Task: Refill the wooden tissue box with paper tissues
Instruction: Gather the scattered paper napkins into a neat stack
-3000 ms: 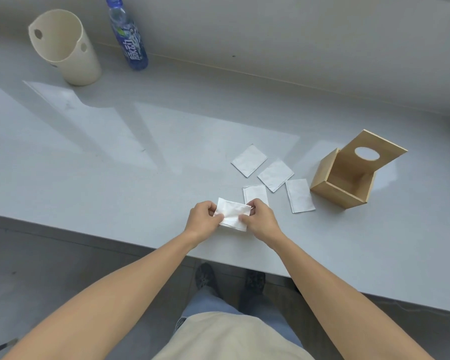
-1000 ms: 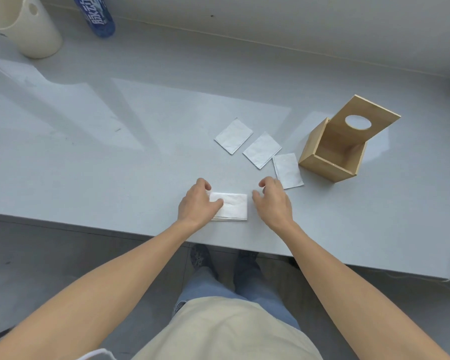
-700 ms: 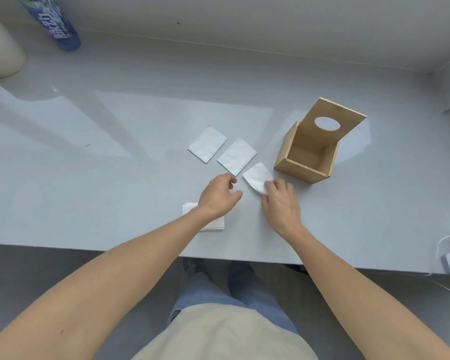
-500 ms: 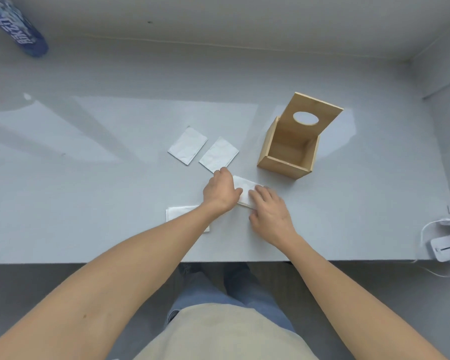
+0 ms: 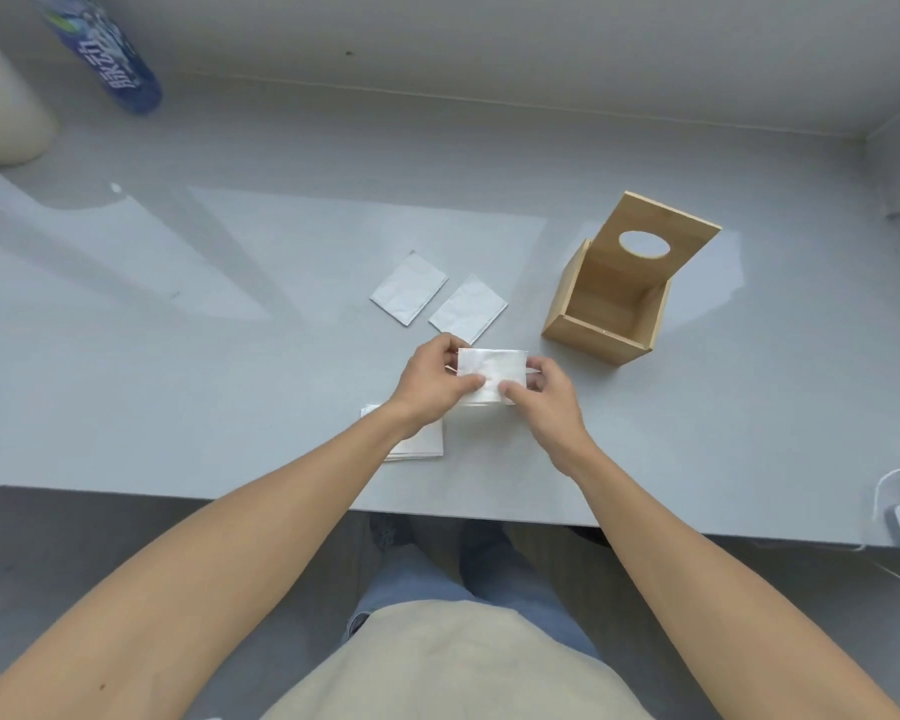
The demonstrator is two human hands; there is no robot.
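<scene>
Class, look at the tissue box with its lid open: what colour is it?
The tissue box is light tan, natural wood, seen clearly in the head view.

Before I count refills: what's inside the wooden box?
The wooden box stands open with its lid up; the visible inside is bare wood, no tissues. The near wall hides the bottom front corner.

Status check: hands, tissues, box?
Left hand and right hand both pinching one tissue above table. Wooden box open, looks empty. Path clear.
</scene>
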